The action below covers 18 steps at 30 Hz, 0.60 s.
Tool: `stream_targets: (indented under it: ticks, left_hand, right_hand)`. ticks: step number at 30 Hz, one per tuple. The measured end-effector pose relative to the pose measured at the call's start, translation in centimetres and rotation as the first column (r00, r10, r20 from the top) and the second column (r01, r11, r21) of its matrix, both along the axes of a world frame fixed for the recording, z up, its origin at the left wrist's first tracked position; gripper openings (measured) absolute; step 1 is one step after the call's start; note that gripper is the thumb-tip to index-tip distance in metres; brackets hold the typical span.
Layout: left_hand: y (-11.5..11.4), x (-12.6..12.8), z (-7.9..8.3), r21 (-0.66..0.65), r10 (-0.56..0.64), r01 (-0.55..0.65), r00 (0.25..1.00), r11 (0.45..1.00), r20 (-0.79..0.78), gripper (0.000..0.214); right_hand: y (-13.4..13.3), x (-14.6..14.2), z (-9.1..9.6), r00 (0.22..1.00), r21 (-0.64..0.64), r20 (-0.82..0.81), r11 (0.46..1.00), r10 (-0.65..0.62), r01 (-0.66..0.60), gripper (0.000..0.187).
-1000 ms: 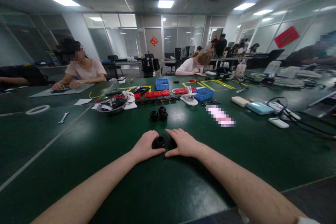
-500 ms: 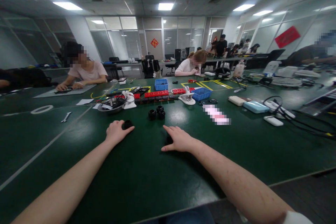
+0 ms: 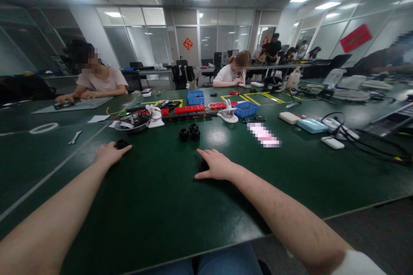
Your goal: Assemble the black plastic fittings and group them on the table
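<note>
My left hand (image 3: pixel 109 153) is curled around a black ring-shaped part (image 3: pixel 121 144) low over the green table, thumb and fingers on either side of it. Several similar black round parts stand in a tight cluster (image 3: pixel 194 134) beyond my hands, near the middle. To the right, my right hand (image 3: pixel 217 165) reaches in low over the table, fingers stretched out and thumb apart. A dark patch shows between its thumb and fingers; whether it is shadow or another black part I cannot tell.
Behind the cluster lie red power strips (image 3: pixel 189 110), a white clamp (image 3: pixel 228 114), a blue bin (image 3: pixel 246 109) and a metal bowl (image 3: pixel 132 125) of cables. At left are a wrench (image 3: pixel 75 138) and a white ring (image 3: pixel 44 128). Black cables (image 3: pixel 364 142) lie right. Other people sit across the table.
My left hand has moved left with the black ring-shaped part, away from the cluster. My right hand keeps nearly the same place and pose. The view has tilted slightly downward.
</note>
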<state>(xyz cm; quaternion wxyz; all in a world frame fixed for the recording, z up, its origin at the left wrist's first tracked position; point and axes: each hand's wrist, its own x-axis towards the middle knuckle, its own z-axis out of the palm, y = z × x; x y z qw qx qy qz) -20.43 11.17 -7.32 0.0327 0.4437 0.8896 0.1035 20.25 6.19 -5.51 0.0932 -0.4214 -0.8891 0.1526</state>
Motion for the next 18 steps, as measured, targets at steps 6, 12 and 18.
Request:
stream_targets:
  ticks: [6, 12, 18]
  left_hand:
    - [-0.4, -0.6, 0.2, 0.024, 0.143, -0.144, 0.989, 0.989, 0.045, 0.052]
    - [0.0, -1.2, 0.4, 0.024, 0.216, -0.219, 0.972, 0.975, 0.091, 0.083]
    - [0.9, -1.2, -0.1, 0.08, 0.26, -0.263, 0.965, 0.962, 0.047, 0.075]
  right_hand:
    - [0.1, 0.0, 0.0, 1.0, 0.014, 0.011, 1.0, 0.012, -0.012, 0.093]
    - [0.2, 0.0, -0.1, 1.0, 0.029, 0.016, 0.999, 0.019, -0.02, 0.092]
    - [0.3, 0.0, -0.2, 0.999, 0.031, 0.024, 0.999, 0.03, -0.031, 0.09]
